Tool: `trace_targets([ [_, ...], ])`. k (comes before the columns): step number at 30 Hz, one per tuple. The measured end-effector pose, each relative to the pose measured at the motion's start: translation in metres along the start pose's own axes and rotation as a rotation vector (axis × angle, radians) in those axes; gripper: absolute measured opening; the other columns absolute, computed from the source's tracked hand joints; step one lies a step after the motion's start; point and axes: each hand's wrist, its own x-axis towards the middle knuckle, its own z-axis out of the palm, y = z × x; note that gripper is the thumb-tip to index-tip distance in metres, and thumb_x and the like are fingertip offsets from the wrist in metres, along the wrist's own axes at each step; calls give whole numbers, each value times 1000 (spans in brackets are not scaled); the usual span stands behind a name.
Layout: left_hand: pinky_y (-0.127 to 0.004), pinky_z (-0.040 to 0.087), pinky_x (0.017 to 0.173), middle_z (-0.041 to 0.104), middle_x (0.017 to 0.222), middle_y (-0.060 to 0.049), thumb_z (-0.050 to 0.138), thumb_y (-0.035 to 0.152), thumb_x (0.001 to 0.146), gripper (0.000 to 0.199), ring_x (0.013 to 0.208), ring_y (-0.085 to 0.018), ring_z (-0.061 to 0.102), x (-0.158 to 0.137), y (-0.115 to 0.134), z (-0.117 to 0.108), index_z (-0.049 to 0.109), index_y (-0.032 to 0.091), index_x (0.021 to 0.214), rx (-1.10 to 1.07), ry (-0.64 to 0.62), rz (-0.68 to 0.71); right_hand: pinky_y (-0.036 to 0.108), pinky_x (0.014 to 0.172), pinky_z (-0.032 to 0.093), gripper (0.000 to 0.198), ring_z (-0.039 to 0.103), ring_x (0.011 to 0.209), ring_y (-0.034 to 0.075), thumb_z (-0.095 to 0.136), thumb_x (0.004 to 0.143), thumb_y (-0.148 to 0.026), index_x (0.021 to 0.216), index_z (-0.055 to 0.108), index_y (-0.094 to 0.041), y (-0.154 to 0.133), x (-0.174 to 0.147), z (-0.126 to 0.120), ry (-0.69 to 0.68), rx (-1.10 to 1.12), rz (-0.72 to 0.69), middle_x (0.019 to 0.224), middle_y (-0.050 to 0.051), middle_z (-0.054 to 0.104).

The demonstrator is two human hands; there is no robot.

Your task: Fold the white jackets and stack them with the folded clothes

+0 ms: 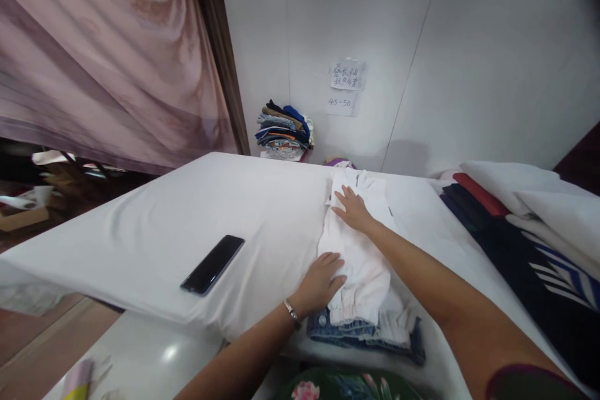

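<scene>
A white garment point(360, 262) with a gathered elastic edge lies lengthwise in front of me, narrow as if folded. Beneath its near end shows a blue denim garment point(323, 328) with a button. My right hand point(354, 209) rests flat on the far part of the white cloth, fingers spread. Closer to me, my left hand point(321, 281), with a metal bracelet at the wrist, lies along the garment's left edge, its fingers stretched out and thumb apart. Neither hand grips the fabric visibly.
A black phone point(213, 264) lies on the white-covered table point(154, 225) to the left. Dark, red and white clothes point(506, 244) are piled along the right side. A folded clothes stack point(284, 131) stands beyond the far edge, near paper notes point(344, 87) on the wall.
</scene>
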Motion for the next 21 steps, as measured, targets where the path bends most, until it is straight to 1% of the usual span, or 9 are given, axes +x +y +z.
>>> trace_targets([
  [3,-49,33,115,56,137,-11,51,34,91,38,133,-25,44,-2,-3,2,58,20,126,-45,15,-6,54,117,9,61,4,149,27,33,97,-48,152,26,-22,32,7,20,-82,-73,249,162,9,12],
  [5,-50,33,115,56,138,-9,53,34,91,38,134,-25,43,-3,-6,5,58,23,127,-87,30,-20,57,115,13,61,11,148,30,32,97,-46,151,27,-19,53,2,35,-114,-73,341,160,12,17],
  [8,-52,34,115,56,137,-8,56,35,89,38,136,-26,42,-4,-10,12,60,25,124,-142,69,-70,56,116,13,62,11,148,28,30,97,-48,152,25,-19,71,-4,53,-105,-57,367,161,10,15],
  [11,-51,31,116,51,142,-11,62,36,84,39,139,-28,37,-6,-10,15,62,22,120,-184,143,-168,55,116,13,64,11,148,28,34,95,-50,151,27,-20,76,2,60,-96,-13,370,161,9,15],
  [14,-48,28,117,42,149,-14,60,38,83,49,140,-28,34,-13,-8,10,55,17,128,-259,229,-338,51,116,20,60,21,146,27,49,90,-47,144,42,-23,87,10,50,-90,64,371,157,7,28],
  [16,-46,32,115,44,147,-16,55,41,86,58,137,-27,40,-19,-6,2,46,15,136,-369,245,-497,45,117,22,53,24,145,24,51,89,-42,139,48,-25,104,8,36,-41,112,401,155,4,34],
  [18,-44,40,108,48,143,-19,53,45,87,67,130,-28,48,-25,-4,-6,36,12,142,-521,209,-650,41,117,22,52,23,145,23,47,91,-40,141,46,-23,126,-2,20,41,155,479,155,5,34],
  [19,-43,43,105,49,142,-20,52,47,87,70,128,-28,51,-28,-3,-10,32,12,144,-596,181,-709,40,117,23,55,25,145,23,44,93,-40,143,43,-19,138,-11,13,79,179,533,155,8,34],
  [21,-40,48,99,44,145,-22,54,49,86,76,127,-29,52,-31,0,-13,26,12,146,-708,142,-780,40,113,31,63,35,140,27,43,93,-42,147,36,-11,156,-29,4,124,244,642,150,16,39],
])
